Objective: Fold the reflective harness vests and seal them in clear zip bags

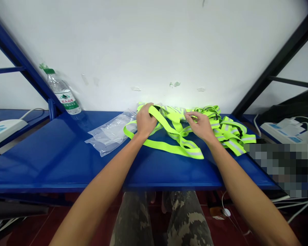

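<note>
I am holding part of the neon-yellow strap harness in my curled left hand and pinching its right edge with the thumb and forefinger of my right hand, so its bunched body is lying between them, close to the wall, with neither hand clearly nearer. Its long lower strap is running left to right on my side, flat and ribbon-like over the glossy blue table, while a crinkled clear plastic bag is flanking my left hand and tangled, grey-striped straps are heaping beside my right.
</note>
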`<action>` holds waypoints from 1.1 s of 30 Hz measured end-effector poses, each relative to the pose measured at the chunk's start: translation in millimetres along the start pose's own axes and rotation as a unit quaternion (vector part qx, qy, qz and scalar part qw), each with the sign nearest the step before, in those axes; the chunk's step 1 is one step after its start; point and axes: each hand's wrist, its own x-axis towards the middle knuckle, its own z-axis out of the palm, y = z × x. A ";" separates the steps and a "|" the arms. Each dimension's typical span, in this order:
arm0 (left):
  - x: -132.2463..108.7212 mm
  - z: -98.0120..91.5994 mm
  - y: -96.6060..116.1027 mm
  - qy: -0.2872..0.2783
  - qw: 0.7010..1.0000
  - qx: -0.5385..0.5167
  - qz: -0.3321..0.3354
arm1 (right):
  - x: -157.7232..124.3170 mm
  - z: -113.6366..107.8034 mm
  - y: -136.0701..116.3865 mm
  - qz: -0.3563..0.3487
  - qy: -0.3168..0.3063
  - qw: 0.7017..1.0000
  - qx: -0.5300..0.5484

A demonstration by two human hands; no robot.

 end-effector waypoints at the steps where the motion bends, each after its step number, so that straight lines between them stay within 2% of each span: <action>1: 2.9 -2.6 -1.2 0.040 0.999 -0.007 -0.012 | 0.7 -1.1 3.0 -0.002 -0.008 1.000 0.000; 3: 7.2 -6.7 -3.3 0.091 0.995 -0.016 -0.026 | 1.6 -4.6 6.5 -0.020 -0.029 0.999 -0.010; 7: 11.7 -11.0 -6.4 0.147 0.988 -0.031 -0.030 | 2.1 -16.2 11.6 -0.091 -0.056 0.988 -0.109; 9: 14.0 -13.2 -7.6 0.171 0.984 -0.043 -0.029 | 2.1 -22.0 16.3 -0.085 -0.080 0.977 -0.180; 12: 18.4 -17.7 -10.1 0.196 0.979 -0.044 -0.037 | 2.6 -28.0 23.3 -0.039 -0.109 0.953 -0.279; 14: 20.7 -20.2 -12.4 0.205 0.977 -0.033 -0.047 | 3.9 -30.6 26.1 -0.003 -0.085 0.946 -0.312; 17: 21.7 -20.6 -15.9 0.205 0.977 -0.024 -0.052 | 6.9 -34.0 26.2 0.007 0.012 0.948 -0.318; 20: 19.4 -16.3 -17.6 0.181 0.981 -0.029 -0.057 | 10.9 -35.9 20.0 -0.009 0.095 0.951 -0.295; 23: 14.5 -9.3 -15.5 0.133 0.989 -0.034 -0.050 | 18.0 -33.3 4.6 -0.008 0.126 0.955 -0.267; 30: -0.4 1.8 -5.0 -0.029 0.998 -0.032 -0.049 | 48.3 -17.9 -43.1 -0.027 0.118 0.977 -0.175; 33: -3.6 3.8 -4.5 -0.055 0.998 -0.012 -0.041 | 56.4 -13.7 -48.6 0.001 0.048 0.973 -0.227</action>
